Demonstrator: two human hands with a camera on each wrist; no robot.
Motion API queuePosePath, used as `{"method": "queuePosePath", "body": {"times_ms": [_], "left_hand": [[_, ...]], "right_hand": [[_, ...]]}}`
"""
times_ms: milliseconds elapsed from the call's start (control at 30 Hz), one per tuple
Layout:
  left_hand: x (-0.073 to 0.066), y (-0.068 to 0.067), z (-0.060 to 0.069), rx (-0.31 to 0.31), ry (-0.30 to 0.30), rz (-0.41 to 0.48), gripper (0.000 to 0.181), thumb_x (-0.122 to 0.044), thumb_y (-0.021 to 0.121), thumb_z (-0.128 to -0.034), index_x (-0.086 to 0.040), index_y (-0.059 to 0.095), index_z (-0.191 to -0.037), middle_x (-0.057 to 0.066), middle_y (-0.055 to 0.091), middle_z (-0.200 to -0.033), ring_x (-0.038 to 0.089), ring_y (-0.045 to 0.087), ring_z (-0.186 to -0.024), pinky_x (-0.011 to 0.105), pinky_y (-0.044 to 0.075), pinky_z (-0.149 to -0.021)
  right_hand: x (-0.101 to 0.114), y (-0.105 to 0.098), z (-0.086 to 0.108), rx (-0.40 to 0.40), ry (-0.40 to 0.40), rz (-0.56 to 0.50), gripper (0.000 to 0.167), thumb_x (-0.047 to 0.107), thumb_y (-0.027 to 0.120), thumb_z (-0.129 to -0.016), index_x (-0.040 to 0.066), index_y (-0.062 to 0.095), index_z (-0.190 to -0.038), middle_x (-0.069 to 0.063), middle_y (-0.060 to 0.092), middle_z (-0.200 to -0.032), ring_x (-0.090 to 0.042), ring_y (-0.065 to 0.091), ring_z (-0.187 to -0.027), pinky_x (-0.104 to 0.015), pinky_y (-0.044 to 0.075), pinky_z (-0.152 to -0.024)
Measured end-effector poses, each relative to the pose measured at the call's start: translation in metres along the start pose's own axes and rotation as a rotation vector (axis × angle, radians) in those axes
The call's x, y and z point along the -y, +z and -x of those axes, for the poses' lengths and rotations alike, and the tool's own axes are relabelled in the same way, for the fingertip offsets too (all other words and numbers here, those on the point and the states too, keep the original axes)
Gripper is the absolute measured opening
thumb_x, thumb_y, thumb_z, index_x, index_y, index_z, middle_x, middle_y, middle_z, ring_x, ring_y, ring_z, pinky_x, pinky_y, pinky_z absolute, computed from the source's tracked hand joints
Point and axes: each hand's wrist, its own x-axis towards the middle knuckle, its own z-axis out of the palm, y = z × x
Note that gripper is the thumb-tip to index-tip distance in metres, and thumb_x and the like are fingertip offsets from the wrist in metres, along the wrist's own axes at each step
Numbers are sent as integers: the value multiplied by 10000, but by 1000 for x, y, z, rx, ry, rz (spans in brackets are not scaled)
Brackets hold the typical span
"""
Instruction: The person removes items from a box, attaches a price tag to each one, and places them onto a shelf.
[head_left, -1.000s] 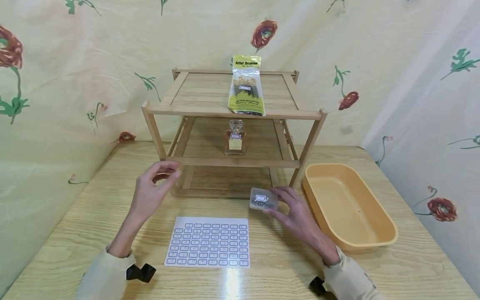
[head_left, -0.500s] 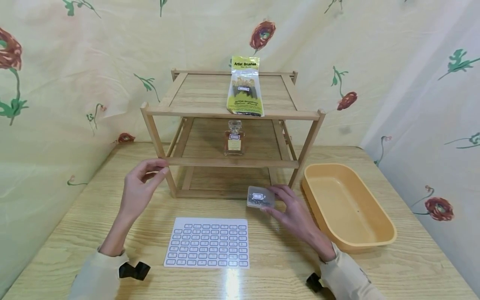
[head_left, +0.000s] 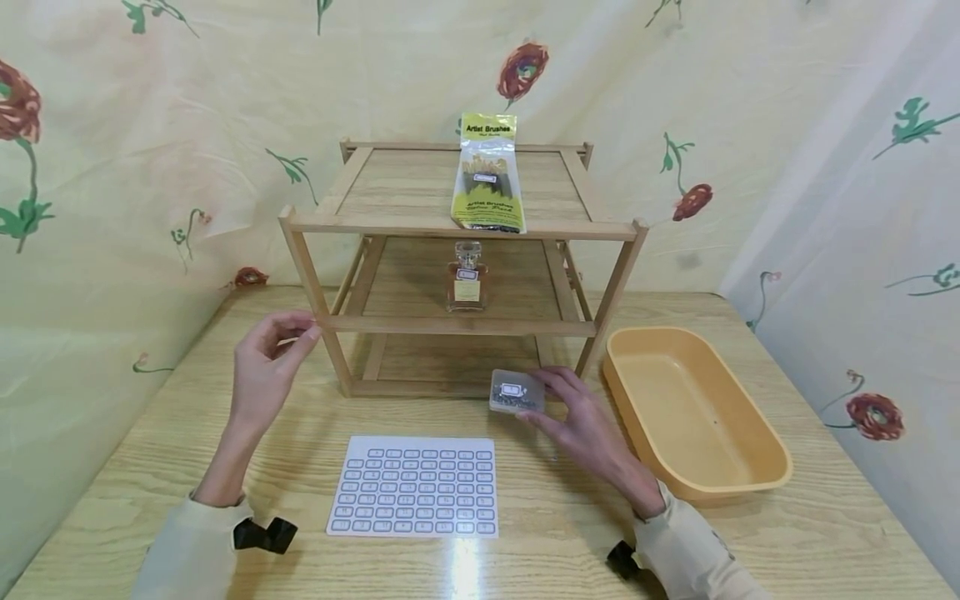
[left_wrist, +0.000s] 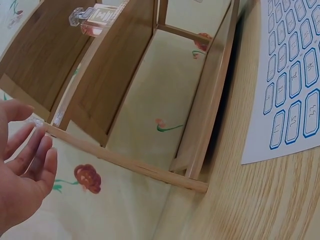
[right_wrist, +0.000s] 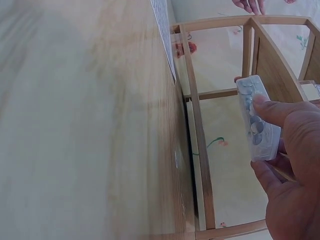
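Observation:
My right hand grips a small clear plastic box at its right edge, thumb on one side and fingers on the other. The box holds small dark and silvery round-headed pieces and bears a white label. In the right wrist view the box is held in front of the wooden shelf's lowest opening. My left hand is by the left post of the shelf, fingers loosely curled. In the left wrist view, a tiny clear glint shows by the left hand's fingertips; what it is cannot be made out.
A perfume bottle stands on the middle shelf. An Artist Brushes packet lies on the top shelf. A sheet of printed labels lies on the table before the shelf. At the right is a yellow plastic tub.
My left hand has moved left to the shelf's left post. My right hand has shifted slightly left and up with the clear box. The view has also shifted a little.

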Motion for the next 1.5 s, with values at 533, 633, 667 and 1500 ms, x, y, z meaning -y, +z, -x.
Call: {"method": "queuePosePath", "body": {"times_ms": [533,633,667,1500], "left_hand": [[11,4,-7,6,-36,82,304,76,675,-953,102,613,-1249,-42,686,-1056,122,643,-954,182,527,-834],[12,6,-9,15,-38,84,312,60,680,-957,46,631,-1265,-55,687,-1075,125,643,-974,185,530,-849],[12,6,-9,21,-38,83,315,58,677,-960,40,629,-1272,-58,686,-1076,126,639,-978,183,529,-853],[20,11,-16,96,-35,47,344,-8,657,-999,140,579,-1300,-56,709,-1055,156,626,-979,189,524,-819]], "right_hand": [[-1,4,-4,7,18,-16,603,85,873,-833,-43,607,-1359,-167,604,-1302,-342,619,-1171,-490,534,-976],[-1,4,-5,7,15,-30,597,75,871,-832,-53,606,-1352,-177,601,-1298,-350,619,-1166,-487,539,-967],[-1,5,-5,8,12,-34,597,73,871,-832,-56,605,-1351,-180,601,-1297,-352,619,-1164,-486,542,-964],[-4,13,-16,15,11,-35,626,157,871,-846,-38,596,-1373,-198,587,-1333,-364,608,-1184,-498,537,-975]]}}
